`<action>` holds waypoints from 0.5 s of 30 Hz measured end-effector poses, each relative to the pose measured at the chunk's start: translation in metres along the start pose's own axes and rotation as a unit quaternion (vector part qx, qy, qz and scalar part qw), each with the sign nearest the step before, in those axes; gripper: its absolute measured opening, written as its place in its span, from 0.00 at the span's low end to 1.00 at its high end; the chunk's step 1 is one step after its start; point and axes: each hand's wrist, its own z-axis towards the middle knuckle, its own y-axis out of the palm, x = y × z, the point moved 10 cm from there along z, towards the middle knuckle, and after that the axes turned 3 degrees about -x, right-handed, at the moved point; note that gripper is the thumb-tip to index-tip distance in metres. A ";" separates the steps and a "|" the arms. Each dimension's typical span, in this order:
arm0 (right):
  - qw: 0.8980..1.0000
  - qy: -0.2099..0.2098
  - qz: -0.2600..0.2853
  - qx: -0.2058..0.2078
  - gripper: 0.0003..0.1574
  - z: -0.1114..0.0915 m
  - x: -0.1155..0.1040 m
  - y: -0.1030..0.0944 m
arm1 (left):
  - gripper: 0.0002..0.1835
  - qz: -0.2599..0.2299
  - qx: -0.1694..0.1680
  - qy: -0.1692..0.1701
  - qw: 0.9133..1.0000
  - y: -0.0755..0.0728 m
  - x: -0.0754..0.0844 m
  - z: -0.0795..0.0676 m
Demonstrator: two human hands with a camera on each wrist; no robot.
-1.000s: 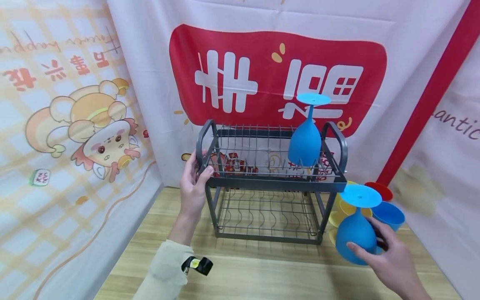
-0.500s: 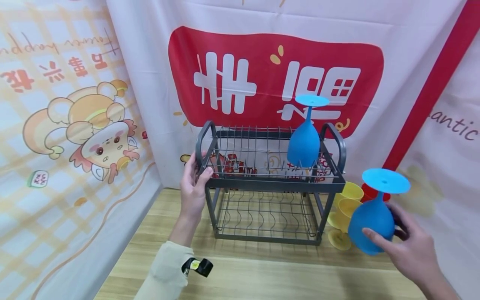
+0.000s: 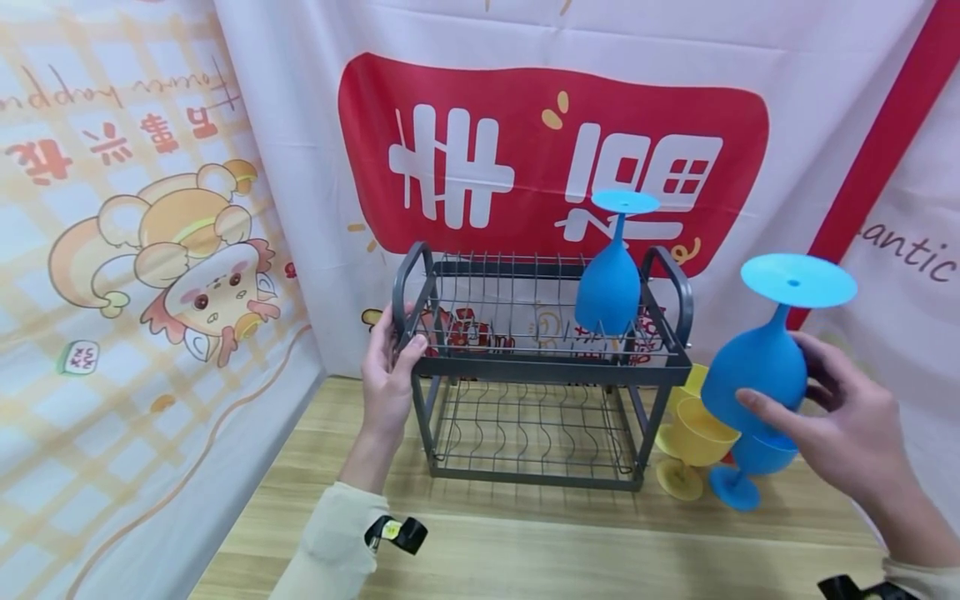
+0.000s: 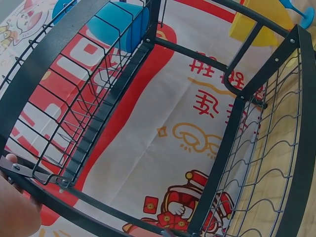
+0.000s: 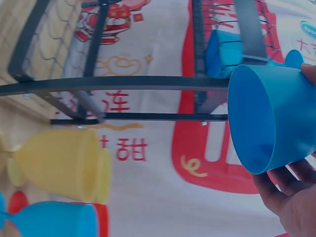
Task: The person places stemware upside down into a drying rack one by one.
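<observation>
My right hand (image 3: 855, 417) holds a blue goblet (image 3: 757, 375) upside down by its bowl, foot upward, right of the dark dish rack (image 3: 551, 367). In the right wrist view the goblet's open mouth (image 5: 253, 121) faces the rack, with fingers curled along the bowl. My left hand (image 3: 387, 367) grips the rack's left end at the upper tier, thumb over the front corner. A second blue goblet (image 3: 609, 287) stands inverted on the right part of the upper tier. The lower tier (image 3: 532, 433) shows bare wavy wires.
On the wooden table (image 3: 480, 542), right of the rack, stand upright yellow goblets (image 3: 701, 437) and a blue goblet (image 3: 761, 458). A bit of red goblet (image 5: 102, 219) shows behind the blue one. A printed cloth (image 3: 555, 167) hangs behind the rack, with more cloth at both sides.
My right hand has lifted the inverted blue goblet up and to the right, uncovering the goblets standing behind it. The left hand stays on the rack, which has not moved.
</observation>
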 end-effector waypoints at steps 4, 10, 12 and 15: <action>1.000 -0.019 -0.006 0.015 0.55 0.010 -0.018 -0.013 | 0.33 0.000 -0.002 0.002 1.000 0.001 0.000 0.001; 0.999 -0.035 -0.008 0.016 0.56 0.021 -0.039 -0.021 | 0.34 -0.001 -0.004 0.003 1.000 0.001 0.000 0.000; 0.999 -0.029 -0.006 0.014 0.57 0.025 -0.043 -0.022 | 0.34 0.000 -0.004 0.002 1.000 0.001 0.000 0.000; 1.000 -0.018 -0.001 0.015 0.57 0.030 -0.050 -0.023 | 0.33 0.000 -0.003 0.000 1.000 0.000 0.000 0.000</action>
